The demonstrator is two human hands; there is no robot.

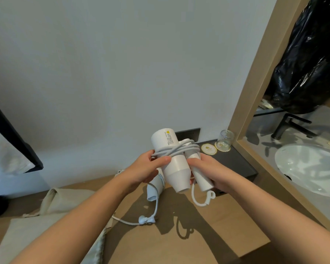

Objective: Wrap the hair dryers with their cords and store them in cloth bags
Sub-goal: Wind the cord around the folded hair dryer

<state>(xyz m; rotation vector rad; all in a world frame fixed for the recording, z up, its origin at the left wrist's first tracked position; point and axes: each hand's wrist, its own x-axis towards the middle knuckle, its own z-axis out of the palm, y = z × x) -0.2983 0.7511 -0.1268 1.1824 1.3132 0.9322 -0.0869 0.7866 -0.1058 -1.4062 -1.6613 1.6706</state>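
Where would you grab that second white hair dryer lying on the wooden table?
Probably take the second white hair dryer round its exposed tube-shaped end, from above, fingers on its long sides: it lies on the wooden table and that round part suits a wrap grip. The rest is hidden behind the left hand; its loose white cord trails towards the plug.

A hair dryer [171, 159] is held above the worktop [198, 235] between both hands. The left hand [147, 167] grips its left side and the right hand [208, 168] grips the handle on its right. The cord [176, 148] lies wound around the dryer's body. Below the left hand a second hair dryer [154, 189] lies on the worktop, its plug [145, 219] in front of it. Cloth bags [65, 202] lie to the left. Behind the hands a glass [226, 140] stands on a coaster [222, 149], with a second coaster [209, 149] just left of it. A sink [309, 168] lies to the right, with a tap [290, 126] behind it.
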